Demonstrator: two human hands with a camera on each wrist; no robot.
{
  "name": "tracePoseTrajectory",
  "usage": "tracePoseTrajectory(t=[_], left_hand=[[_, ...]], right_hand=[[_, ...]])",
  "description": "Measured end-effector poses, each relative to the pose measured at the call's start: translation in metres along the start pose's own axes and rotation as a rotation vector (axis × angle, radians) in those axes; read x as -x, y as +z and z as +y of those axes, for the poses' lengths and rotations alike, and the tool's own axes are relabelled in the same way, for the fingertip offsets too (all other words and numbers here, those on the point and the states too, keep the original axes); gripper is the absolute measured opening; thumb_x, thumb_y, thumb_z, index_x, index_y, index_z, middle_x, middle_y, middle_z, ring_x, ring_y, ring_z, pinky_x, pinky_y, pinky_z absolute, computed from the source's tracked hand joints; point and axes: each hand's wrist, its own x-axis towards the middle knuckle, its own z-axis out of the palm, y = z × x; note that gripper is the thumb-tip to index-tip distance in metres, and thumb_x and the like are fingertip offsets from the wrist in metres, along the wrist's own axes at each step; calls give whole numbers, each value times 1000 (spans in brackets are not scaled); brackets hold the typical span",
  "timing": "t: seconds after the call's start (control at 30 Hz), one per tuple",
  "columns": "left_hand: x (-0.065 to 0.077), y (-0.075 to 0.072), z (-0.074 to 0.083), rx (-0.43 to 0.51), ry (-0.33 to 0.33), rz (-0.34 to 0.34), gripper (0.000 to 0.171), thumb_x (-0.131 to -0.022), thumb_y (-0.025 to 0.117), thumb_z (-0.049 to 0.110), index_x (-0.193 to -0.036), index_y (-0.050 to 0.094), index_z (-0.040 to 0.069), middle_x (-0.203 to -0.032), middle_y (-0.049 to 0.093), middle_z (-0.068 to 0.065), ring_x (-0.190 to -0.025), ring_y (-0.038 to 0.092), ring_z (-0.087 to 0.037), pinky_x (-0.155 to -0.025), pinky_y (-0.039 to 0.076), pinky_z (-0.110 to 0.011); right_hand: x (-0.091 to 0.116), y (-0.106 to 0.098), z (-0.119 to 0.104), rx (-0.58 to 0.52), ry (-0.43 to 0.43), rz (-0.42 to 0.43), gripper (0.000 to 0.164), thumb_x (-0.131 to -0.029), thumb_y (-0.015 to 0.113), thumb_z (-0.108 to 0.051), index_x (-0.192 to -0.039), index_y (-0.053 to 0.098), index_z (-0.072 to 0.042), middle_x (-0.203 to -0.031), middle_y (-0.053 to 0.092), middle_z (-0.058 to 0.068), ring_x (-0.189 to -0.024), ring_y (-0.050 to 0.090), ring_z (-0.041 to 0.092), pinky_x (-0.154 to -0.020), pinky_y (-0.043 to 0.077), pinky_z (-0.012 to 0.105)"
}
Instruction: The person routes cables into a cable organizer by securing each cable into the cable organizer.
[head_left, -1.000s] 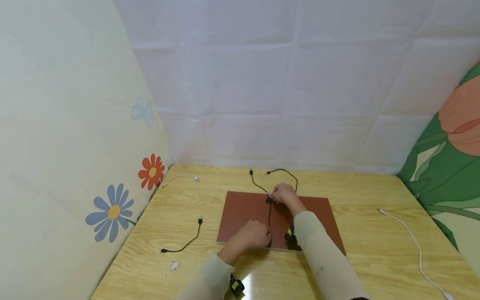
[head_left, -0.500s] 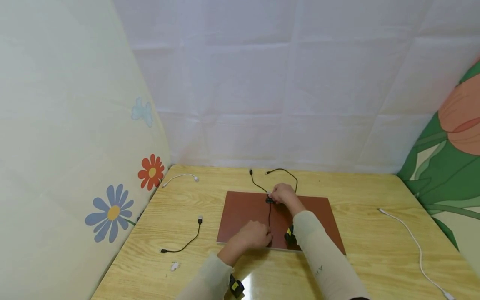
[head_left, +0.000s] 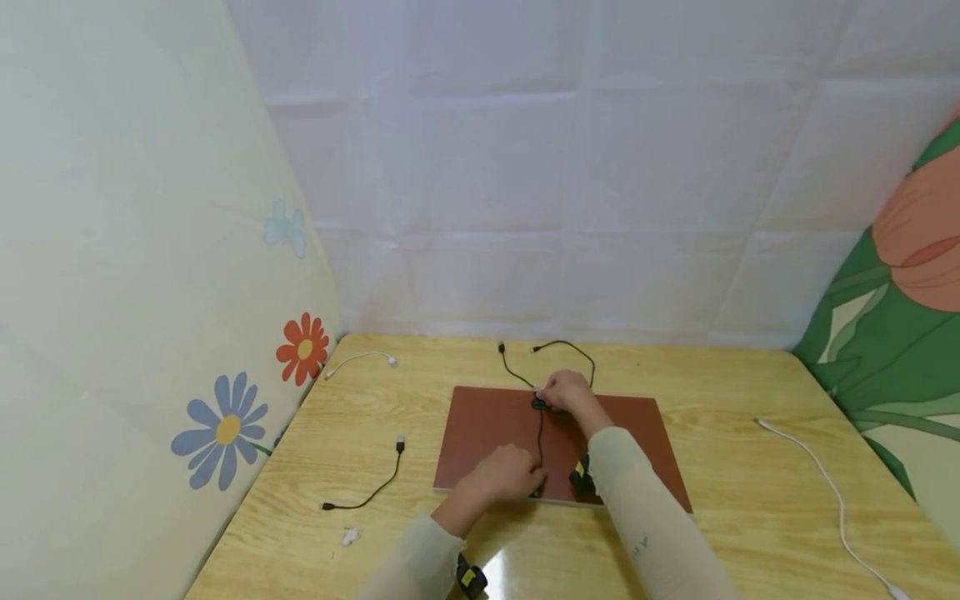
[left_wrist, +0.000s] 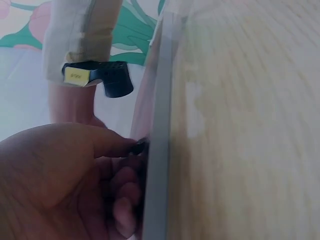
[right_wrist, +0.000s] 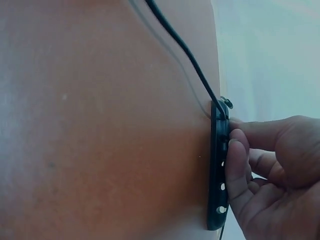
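Note:
A reddish-brown board (head_left: pixel 480 425) lies on the wooden table. At its far edge sits a black slotted cable holder (right_wrist: pixel 217 170), long and flat with a row of gaps. My right hand (head_left: pixel 567 390) grips this holder from its far side, thumb and fingertips at one end. A thin black cable (right_wrist: pixel 182 47) runs out of the slot there and back across the board. By the near edge my left hand (head_left: pixel 506 473) pinches this cable's dark end (left_wrist: pixel 139 146) between thumb and forefinger, its other fingers curled. The board's edge partly hides those fingers in the left wrist view.
Two black cable ends (head_left: pixel 511 363) (head_left: pixel 577 343) stretch beyond the board's far side. Left of the board lie a short black USB cable (head_left: pixel 382 485), a small white piece (head_left: pixel 349 537) and a white cable (head_left: pixel 360 354). A longer white cable (head_left: pixel 836 500) curves at the right.
Both hands keep nearly the same places. My left hand's fingertips have shifted very slightly toward the near edge, and the cable on the board bends a little more.

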Motion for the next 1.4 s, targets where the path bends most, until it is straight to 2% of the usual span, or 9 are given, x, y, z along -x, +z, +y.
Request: tracePoseTrajectory(t=[0.17,0.3,0.47,0.67,0.83,0.97,1.07,1.17,1.4], left_hand=[[1,-3,-4,113,11,-41,43,-105,55,32,-65,51,18,-56,45,5,-50,42,-10,-50,35,-25],[4,-6,-5,121,19,-47,42,-105,55,33,-66,52,18,-57,45,6,-51,42,-10,-50,36,-25],[8,-11,-9,116,8,14,34,-104,58,31,-72,55,19,-62,48,7,-54,44,-8,-52,38,-24],[7,-20,-20,59,45,96,15,-101,63,28,-89,61,19,-78,55,9,-67,50,-6,-59,43,-25],[8,-23,-30,33,36,131,13,-99,66,32,-98,64,19,-92,60,7,-82,56,-8,-69,49,-29],[11,-23,-37,-24,-14,157,29,-99,65,39,-116,65,16,-119,65,-1,-111,59,-20,-90,51,-43],[14,-22,-41,-80,-39,164,45,-100,63,44,-133,61,13,-141,57,-7,-132,49,-30,-104,43,-55],[16,-22,-46,-111,-56,166,55,-100,62,45,-143,55,11,-151,48,-10,-140,41,-35,-110,36,-61],[17,-18,-57,-46,-87,147,68,-101,60,47,-154,42,8,-165,27,-16,-151,22,-41,-118,22,-63]], right_hand=[[2,0,4,-21,-6,8,34,-99,67,-26,-68,63,-11,-68,66,3,-64,63,16,-64,49,31],[3,-1,6,-88,4,9,21,-98,67,-21,-83,70,-7,-76,68,6,-67,66,16,-66,55,32],[5,-4,8,-249,9,21,16,-98,64,-14,-105,70,0,-84,70,10,-71,68,17,-66,59,30],[7,-10,10,-371,-7,19,24,-99,63,-13,-115,65,4,-92,69,16,-75,68,20,-66,59,31],[11,-14,12,-352,-14,38,29,-99,62,-16,-120,62,4,-99,66,19,-76,67,22,-65,59,32],[14,-15,18,-325,-20,60,32,-99,62,-17,-121,61,5,-102,66,21,-77,68,24,-65,59,33],[16,-17,25,-285,-15,79,33,-99,62,-19,-122,61,4,-107,66,22,-78,67,24,-66,58,34],[20,-20,33,-236,-22,94,34,-100,60,-21,-123,61,4,-116,64,24,-80,66,24,-69,57,36],[30,-28,53,-101,-23,173,36,-99,58,-22,-123,61,5,-124,63,26,-102,63,37,-87,52,48]])
